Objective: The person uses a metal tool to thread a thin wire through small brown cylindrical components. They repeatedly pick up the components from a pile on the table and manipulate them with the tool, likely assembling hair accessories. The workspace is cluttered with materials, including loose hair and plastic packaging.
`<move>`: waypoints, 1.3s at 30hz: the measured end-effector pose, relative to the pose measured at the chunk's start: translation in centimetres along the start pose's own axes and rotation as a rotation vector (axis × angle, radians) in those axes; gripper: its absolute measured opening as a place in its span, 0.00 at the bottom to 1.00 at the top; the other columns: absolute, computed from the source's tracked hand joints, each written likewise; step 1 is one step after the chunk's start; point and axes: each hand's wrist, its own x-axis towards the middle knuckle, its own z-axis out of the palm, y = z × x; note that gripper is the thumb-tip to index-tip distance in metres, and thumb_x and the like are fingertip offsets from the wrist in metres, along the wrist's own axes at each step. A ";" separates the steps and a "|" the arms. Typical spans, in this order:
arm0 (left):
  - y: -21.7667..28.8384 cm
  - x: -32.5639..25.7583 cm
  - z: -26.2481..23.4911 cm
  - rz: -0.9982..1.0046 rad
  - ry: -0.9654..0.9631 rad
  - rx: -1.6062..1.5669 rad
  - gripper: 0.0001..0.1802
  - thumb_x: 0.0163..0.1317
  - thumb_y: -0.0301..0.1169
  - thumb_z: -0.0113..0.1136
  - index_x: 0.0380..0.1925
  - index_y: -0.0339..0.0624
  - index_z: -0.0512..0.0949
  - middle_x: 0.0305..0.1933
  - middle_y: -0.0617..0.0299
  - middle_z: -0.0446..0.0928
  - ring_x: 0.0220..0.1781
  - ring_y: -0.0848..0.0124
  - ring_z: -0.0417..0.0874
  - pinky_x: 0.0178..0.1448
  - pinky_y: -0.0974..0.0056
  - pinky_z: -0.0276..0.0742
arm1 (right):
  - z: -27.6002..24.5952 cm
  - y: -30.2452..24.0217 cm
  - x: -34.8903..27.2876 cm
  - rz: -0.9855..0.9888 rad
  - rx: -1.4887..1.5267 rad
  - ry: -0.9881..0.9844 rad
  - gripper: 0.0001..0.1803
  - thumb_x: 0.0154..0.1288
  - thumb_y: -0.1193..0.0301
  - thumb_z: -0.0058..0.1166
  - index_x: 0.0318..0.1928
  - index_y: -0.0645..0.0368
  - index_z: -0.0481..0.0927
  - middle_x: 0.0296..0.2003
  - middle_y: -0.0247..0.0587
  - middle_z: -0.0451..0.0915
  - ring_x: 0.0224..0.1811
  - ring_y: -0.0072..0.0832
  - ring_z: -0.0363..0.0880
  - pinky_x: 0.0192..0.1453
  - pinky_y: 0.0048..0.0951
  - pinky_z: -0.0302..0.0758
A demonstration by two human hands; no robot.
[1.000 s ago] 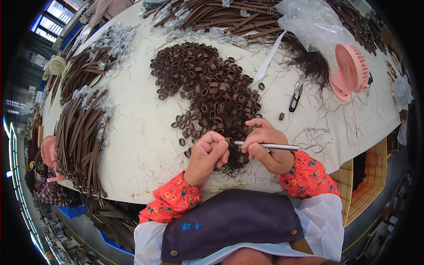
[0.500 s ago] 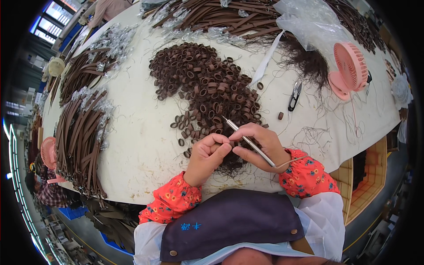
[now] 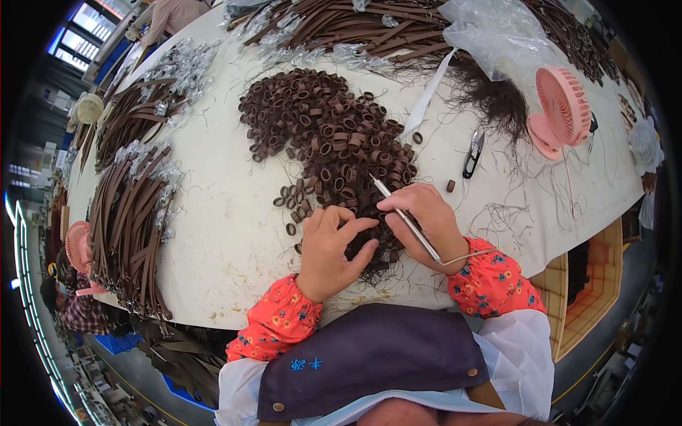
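A large heap of small brown loops point(image 3: 341, 138), mixed with loose dark thread, lies on the white-covered table in front of me. My left hand point(image 3: 330, 248) is over the near end of the heap, with thumb and forefinger spread apart and nothing seen between them. In my right hand point(image 3: 430, 220) is a slim silver pen-shaped tool point(image 3: 419, 238) with a thin tip. The tip points up and left over the loops, and a thin cord trails from the tool's rear end past my sleeve.
Bundles of brown straps point(image 3: 131, 234) with clear plastic wrap lie left and along the far side. To the right are thread snips point(image 3: 472, 156), a single loop point(image 3: 450, 186), a pink fan point(image 3: 561, 110) and a clear plastic bag point(image 3: 497, 35). A second pink fan point(image 3: 78, 245) stands far left.
My hands have drawn apart from where the fingertips met. The left thumb and forefinger have opened. The right hand and the tool have shifted slightly right, the tip moving a little farther up.
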 end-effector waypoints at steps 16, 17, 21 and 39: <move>0.5 -0.2 1.1 0.070 0.002 0.183 0.11 0.50 0.32 0.69 0.35 0.50 0.81 0.36 0.65 0.71 0.40 0.65 0.70 0.44 0.59 0.60 | -0.2 0.1 0.2 0.005 0.035 0.018 0.09 0.59 0.79 0.58 0.41 0.56 0.79 0.33 0.36 0.81 0.37 0.37 0.80 0.49 0.36 0.74; 0.5 -0.2 1.1 0.061 0.009 0.149 0.11 0.49 0.31 0.70 0.34 0.50 0.81 0.37 0.65 0.72 0.40 0.64 0.71 0.45 0.59 0.60 | -0.3 0.1 0.2 -0.004 0.042 0.007 0.10 0.58 0.79 0.58 0.41 0.56 0.79 0.33 0.36 0.81 0.37 0.37 0.80 0.48 0.36 0.74; 0.2 0.0 0.5 -0.020 0.095 -0.182 0.12 0.49 0.26 0.70 0.34 0.46 0.79 0.42 0.63 0.78 0.42 0.65 0.74 0.50 0.61 0.65 | -0.4 -0.3 0.3 -0.055 0.136 -0.027 0.15 0.55 0.79 0.61 0.44 0.54 0.79 0.34 0.37 0.81 0.37 0.38 0.80 0.44 0.35 0.76; -0.3 -0.7 0.4 -0.173 0.044 -0.550 0.06 0.57 0.21 0.66 0.35 0.37 0.83 0.36 0.63 0.81 0.35 0.80 0.74 0.39 0.74 0.69 | 0.2 -0.4 -0.4 -0.060 0.236 0.012 0.16 0.51 0.80 0.64 0.41 0.54 0.77 0.32 0.39 0.79 0.33 0.35 0.80 0.34 0.31 0.77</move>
